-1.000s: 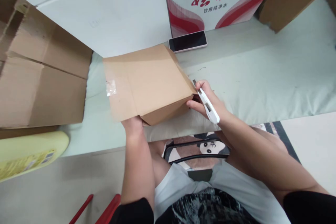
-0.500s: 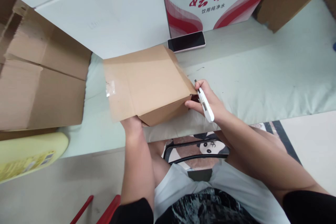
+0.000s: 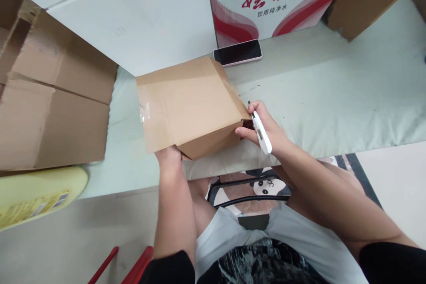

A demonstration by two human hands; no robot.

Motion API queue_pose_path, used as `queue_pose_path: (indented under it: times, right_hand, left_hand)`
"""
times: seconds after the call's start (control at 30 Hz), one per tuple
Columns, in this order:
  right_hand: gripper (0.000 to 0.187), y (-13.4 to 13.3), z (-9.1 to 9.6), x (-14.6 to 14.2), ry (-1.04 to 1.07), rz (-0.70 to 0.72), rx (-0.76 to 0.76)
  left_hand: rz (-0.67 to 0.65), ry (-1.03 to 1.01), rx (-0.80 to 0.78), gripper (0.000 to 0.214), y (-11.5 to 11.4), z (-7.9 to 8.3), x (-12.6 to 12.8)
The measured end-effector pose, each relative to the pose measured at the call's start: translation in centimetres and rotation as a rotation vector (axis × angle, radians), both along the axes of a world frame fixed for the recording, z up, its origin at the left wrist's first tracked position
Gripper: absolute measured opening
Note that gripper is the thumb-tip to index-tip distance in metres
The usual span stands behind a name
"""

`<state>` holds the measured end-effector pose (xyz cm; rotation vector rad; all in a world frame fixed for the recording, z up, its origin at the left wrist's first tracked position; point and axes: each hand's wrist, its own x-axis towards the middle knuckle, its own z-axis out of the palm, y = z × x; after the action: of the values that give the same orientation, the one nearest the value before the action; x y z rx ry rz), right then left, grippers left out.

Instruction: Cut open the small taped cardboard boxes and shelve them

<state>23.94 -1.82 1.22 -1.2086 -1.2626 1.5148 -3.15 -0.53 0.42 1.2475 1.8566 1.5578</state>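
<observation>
A brown cardboard box [image 3: 203, 104] lies on the pale green cloth, with a flap spread out at its left end and a bit of clear tape [image 3: 145, 112] on that flap. My left hand [image 3: 169, 155] reaches into or under the box's left end, and the flap hides its fingers. At the right end, my right hand [image 3: 262, 126] grips a white utility knife [image 3: 261, 133] across its palm, a dark tip poking out past the fingers. The same hand's thumb and fingers touch the box's right corner, beside a dark gap.
A black-screened phone [image 3: 238, 52] lies behind the box, against a white and red carton [image 3: 266, 4]. Larger brown cartons [image 3: 60, 111] stand at left, and another carton [image 3: 369, 0] at right back. A yellow bottle [image 3: 40, 195] lies at the table's left edge.
The flap at the box's left end has swung slightly inward, to the right. Both hands have stayed almost in place, and the knife is still in my right hand.
</observation>
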Motion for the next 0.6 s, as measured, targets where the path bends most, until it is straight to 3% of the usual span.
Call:
queue_pose_path:
  times: [0.27,0.6]
  right_hand:
    - [0.064,0.1,-0.3,0.2,-0.021,0.002,0.01]
    - [0.063,0.1,0.2,0.1,-0.049,0.006,-0.007]
  left_hand:
    - [-0.025,0.044,-0.026,0.063,0.2,0.3,-0.1]
    - [-0.064,0.037,-0.017,0.056,0.1,-0.8,-0.9]
